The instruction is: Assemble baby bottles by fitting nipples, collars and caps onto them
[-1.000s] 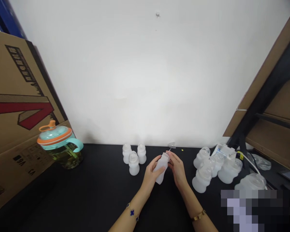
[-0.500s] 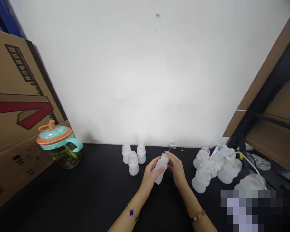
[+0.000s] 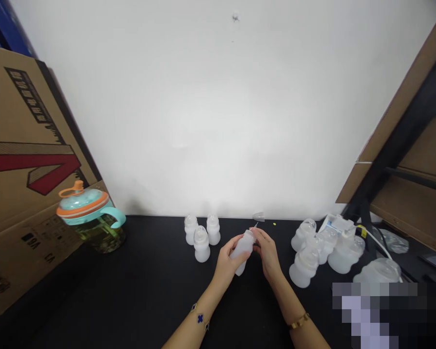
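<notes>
In my left hand (image 3: pixel 229 257), fingers wrapped around it, is a frosted white baby bottle (image 3: pixel 242 252), tilted with its neck up and to the right. My right hand (image 3: pixel 267 249) is closed at the bottle's neck; its fingertips hide whatever small part they pinch. A thin pale tip shows just above those fingers. Behind the hands, a clear dome cap (image 3: pixel 258 216) lies on the black table near the wall. Left of my hands stand several capped baby bottles in a small group, the front one (image 3: pixel 202 245) nearest me.
On the right stand more bottles (image 3: pixel 303 266), beside a white power strip (image 3: pixel 339 225) with a cable. A large tea jug (image 3: pixel 90 218) with a turquoise handle is at the left, against a cardboard box (image 3: pixel 29 203). The white wall (image 3: pixel 218 121) closes off the back.
Both hands stay at the bottle and its neck, with only very slight finger movement. The whole view has shifted slightly.
</notes>
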